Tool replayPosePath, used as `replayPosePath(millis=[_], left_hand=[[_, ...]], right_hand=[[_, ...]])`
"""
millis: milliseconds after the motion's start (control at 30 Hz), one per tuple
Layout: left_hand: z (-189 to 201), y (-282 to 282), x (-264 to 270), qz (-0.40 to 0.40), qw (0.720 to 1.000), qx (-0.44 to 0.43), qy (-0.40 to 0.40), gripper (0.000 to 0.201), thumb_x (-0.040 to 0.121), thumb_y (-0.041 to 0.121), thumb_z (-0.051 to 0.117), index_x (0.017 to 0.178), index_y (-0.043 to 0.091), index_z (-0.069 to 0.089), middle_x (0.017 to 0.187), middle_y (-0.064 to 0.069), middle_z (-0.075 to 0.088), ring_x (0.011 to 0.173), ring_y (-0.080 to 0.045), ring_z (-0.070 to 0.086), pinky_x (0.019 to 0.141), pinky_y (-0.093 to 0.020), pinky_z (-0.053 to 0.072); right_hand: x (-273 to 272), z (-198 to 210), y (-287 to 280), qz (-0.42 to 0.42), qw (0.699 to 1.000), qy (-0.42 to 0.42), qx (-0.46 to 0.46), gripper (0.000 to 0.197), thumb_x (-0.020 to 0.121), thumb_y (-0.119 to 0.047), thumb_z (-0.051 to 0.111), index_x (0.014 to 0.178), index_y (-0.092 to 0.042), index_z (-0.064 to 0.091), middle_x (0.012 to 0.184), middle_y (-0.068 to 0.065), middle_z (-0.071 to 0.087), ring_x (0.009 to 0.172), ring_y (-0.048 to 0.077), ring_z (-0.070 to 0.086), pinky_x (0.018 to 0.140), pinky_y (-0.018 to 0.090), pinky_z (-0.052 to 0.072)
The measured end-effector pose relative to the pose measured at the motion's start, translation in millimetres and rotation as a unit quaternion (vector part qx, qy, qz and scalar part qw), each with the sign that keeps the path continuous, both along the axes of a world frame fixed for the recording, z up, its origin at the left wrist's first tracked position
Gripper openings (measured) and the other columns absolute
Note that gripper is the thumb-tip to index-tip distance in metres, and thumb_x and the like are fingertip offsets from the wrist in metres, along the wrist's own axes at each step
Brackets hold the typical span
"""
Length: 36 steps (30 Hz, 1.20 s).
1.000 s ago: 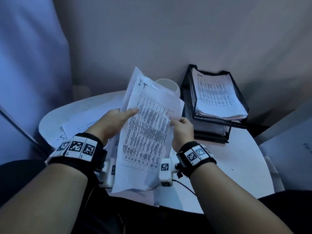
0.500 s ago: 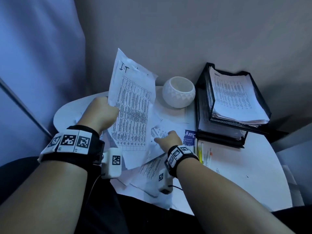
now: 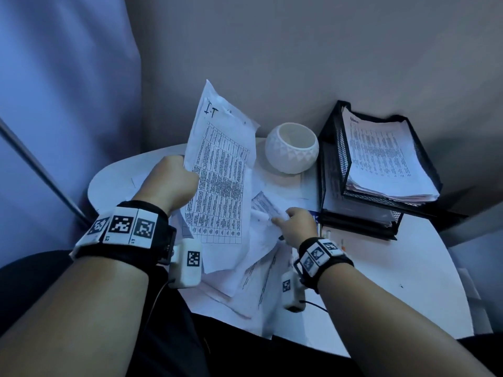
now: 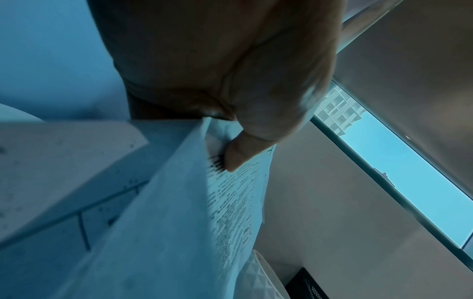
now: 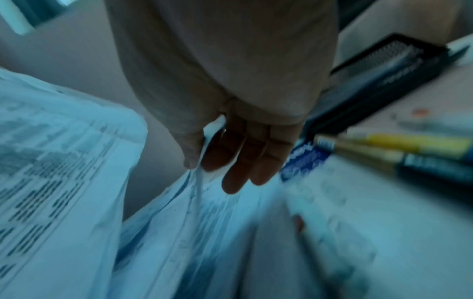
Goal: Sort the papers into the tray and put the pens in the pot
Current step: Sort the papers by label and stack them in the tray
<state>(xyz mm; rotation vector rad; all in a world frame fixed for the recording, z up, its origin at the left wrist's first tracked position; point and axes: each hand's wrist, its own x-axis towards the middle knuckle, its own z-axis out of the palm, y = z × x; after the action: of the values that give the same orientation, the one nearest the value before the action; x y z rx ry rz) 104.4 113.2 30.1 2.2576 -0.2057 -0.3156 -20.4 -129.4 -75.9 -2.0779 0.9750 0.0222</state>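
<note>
The left hand (image 3: 174, 183) holds a printed sheet marked "I.T" (image 3: 220, 183) upright above the desk (image 3: 408, 270). Its grip is pinched on the sheet's left edge, and in the left wrist view the thumb (image 4: 238, 153) presses the printed face against the curled fingers behind it. Holding the sheet raised like this seems meant to keep it apart from the rest while the other hand works, and to leave the heading readable for sorting.

Just to the right of that grip and lower, the right hand (image 3: 296, 224) reaches into the loose papers (image 3: 253, 273) spread on the desk. In the right wrist view its thumb (image 5: 192, 153) and fingers (image 5: 238, 161) close on the edge of a thin sheet, the fingers fairly straight, so this grip reads as a light pinch lifting one page off the pile.

Beyond the right hand, further to its right, stands the black mesh tray (image 3: 332, 164), its upper tier already carrying a stack of printed pages. The white pot (image 3: 292, 152) sits beyond both hands, next to the tray, and appears empty. The pens (image 5: 399, 149) lie on the desk just right of the right hand, in front of the tray, not yet collected.

Papers seem to come first; the pens look untouched.
</note>
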Motion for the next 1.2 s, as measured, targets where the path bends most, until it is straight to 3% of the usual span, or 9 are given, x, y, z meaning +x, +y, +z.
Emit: replayPosePath(millis=[100, 267, 467, 633, 767, 933, 1067, 1133, 1200], left_hand=[[-1, -6, -6, -0.016, 1.0, 0.0, 0.012, 0.02, 0.091, 0.008, 0.051, 0.09, 0.01, 0.071, 0.092, -0.013, 0.073, 0.089, -0.038, 0.068, 0.072, -0.036, 0.052], [-3, -15, -14, -0.031, 0.999, -0.007, 0.031, 0.021, 0.093, 0.009, 0.049, 0.093, 0.012, 0.07, 0.092, -0.012, 0.073, 0.087, -0.036, 0.068, 0.072, -0.036, 0.052], [-5, -26, -27, -0.008, 0.999, -0.039, 0.03, 0.019, 0.091, 0.009, 0.048, 0.096, 0.012, 0.067, 0.095, -0.011, 0.071, 0.088, -0.035, 0.066, 0.075, -0.039, 0.052], [-2, -37, -37, 0.022, 0.988, -0.144, 0.054, 0.016, 0.098, 0.017, 0.052, 0.088, 0.016, 0.065, 0.089, -0.005, 0.071, 0.087, -0.036, 0.068, 0.077, -0.04, 0.055], [1, -45, -46, 0.015, 0.962, -0.252, 0.108, 0.025, 0.096, 0.033, 0.053, 0.106, 0.021, 0.073, 0.107, -0.009, 0.075, 0.101, -0.035, 0.071, 0.096, -0.063, 0.055], [2, -52, -50, 0.053, 0.943, -0.301, 0.134, 0.034, 0.107, 0.042, 0.045, 0.11, 0.02, 0.071, 0.102, 0.003, 0.08, 0.1, -0.02, 0.075, 0.091, -0.043, 0.06], [5, -42, -42, 0.046, 0.942, -0.297, 0.149, 0.077, 0.077, 0.086, 0.05, 0.12, 0.025, 0.068, 0.106, 0.004, 0.077, 0.097, -0.023, 0.072, 0.09, -0.043, 0.057], [3, -40, -38, 0.038, 0.948, -0.292, 0.119, 0.058, 0.082, 0.073, 0.064, 0.114, 0.026, 0.071, 0.104, 0.004, 0.076, 0.096, -0.024, 0.072, 0.089, -0.043, 0.058], [2, -37, -34, 0.032, 0.963, -0.259, 0.068, 0.016, 0.092, 0.032, 0.072, 0.105, 0.022, 0.073, 0.104, 0.005, 0.078, 0.099, -0.02, 0.074, 0.094, -0.048, 0.059]], right_hand=[[-24, 21, -28, 0.001, 0.999, -0.013, -0.043, 0.034, 0.096, -0.035, 0.068, 0.11, -0.005, 0.072, 0.1, 0.009, 0.073, 0.095, 0.031, 0.07, 0.085, 0.042, 0.058], [-63, 42, -68, -0.086, 0.982, -0.161, -0.047, 0.019, 0.098, -0.031, 0.066, 0.096, -0.019, 0.081, 0.076, -0.008, 0.076, 0.073, 0.014, 0.071, 0.071, 0.037, 0.061], [-86, 70, -85, -0.262, 0.88, -0.373, 0.132, 0.019, 0.098, -0.017, 0.068, 0.08, -0.018, 0.073, 0.061, -0.012, 0.063, 0.051, 0.004, 0.049, 0.058, 0.027, 0.042], [-85, 72, -67, -0.283, 0.837, -0.391, 0.255, 0.01, 0.099, -0.016, 0.067, 0.099, -0.014, 0.077, 0.098, 0.011, 0.076, 0.088, 0.028, 0.065, 0.092, 0.053, 0.054], [-76, 54, -35, -0.248, 0.852, -0.333, 0.318, 0.013, 0.102, -0.012, 0.06, 0.104, -0.003, 0.069, 0.099, 0.019, 0.072, 0.084, 0.033, 0.068, 0.074, 0.046, 0.059], [-63, 34, 0, -0.168, 0.865, -0.276, 0.383, 0.019, 0.103, -0.011, 0.059, 0.115, 0.003, 0.063, 0.113, 0.024, 0.072, 0.094, 0.037, 0.069, 0.086, 0.052, 0.058], [-54, 30, 8, -0.148, 0.88, -0.267, 0.364, 0.012, 0.103, -0.004, 0.056, 0.106, 0.0, 0.067, 0.119, 0.027, 0.07, 0.098, 0.035, 0.069, 0.095, 0.057, 0.057], [-49, 27, 7, -0.139, 0.897, -0.256, 0.333, 0.012, 0.101, -0.005, 0.059, 0.103, 0.001, 0.069, 0.119, 0.031, 0.068, 0.102, 0.042, 0.069, 0.099, 0.062, 0.053], [-43, 24, 7, -0.128, 0.908, -0.245, 0.314, 0.011, 0.098, -0.007, 0.062, 0.1, -0.001, 0.072, 0.113, 0.029, 0.071, 0.108, 0.049, 0.067, 0.098, 0.064, 0.053]])
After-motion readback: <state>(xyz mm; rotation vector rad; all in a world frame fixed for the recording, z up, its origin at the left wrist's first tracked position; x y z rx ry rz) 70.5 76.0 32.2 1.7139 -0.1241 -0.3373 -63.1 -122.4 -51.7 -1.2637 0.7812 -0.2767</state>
